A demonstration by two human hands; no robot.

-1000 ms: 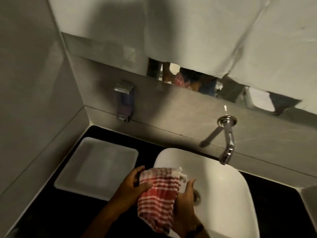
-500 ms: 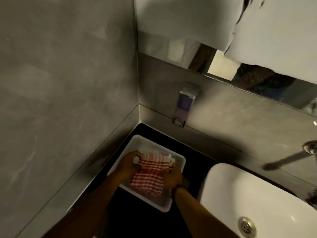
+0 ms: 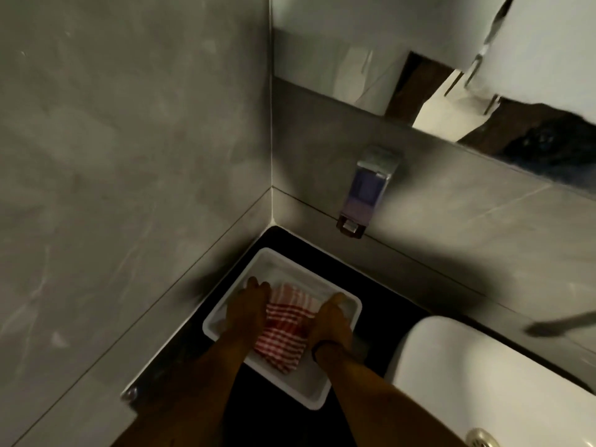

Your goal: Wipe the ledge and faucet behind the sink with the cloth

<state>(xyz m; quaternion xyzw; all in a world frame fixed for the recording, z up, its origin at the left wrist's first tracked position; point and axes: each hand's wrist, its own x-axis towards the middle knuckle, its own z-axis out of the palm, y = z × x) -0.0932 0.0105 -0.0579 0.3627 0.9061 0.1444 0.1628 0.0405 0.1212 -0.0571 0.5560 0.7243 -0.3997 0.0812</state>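
Note:
A red and white striped cloth [image 3: 285, 330] lies in a white rectangular tray [image 3: 346, 309] on the black counter. My left hand [image 3: 246, 309] presses on the cloth's left edge and my right hand [image 3: 330, 321] on its right edge, both inside the tray. Whether the fingers grip the cloth or only rest on it is unclear. The white sink [image 3: 483, 379] sits at the lower right, with its drain [image 3: 482, 438] at the bottom edge. The faucet is out of frame; only its shadow [image 3: 561, 325] falls on the back wall.
A wall-mounted soap dispenser [image 3: 366, 195] hangs above the black counter [image 3: 380, 300]. Grey tiled walls meet in a corner left of the tray. A mirror [image 3: 435, 88] partly covered with white paper runs along the top right.
A second ago both hands held the cloth over the sink; they moved left and lowered it into the tray. The view swung left, so the faucet left the frame.

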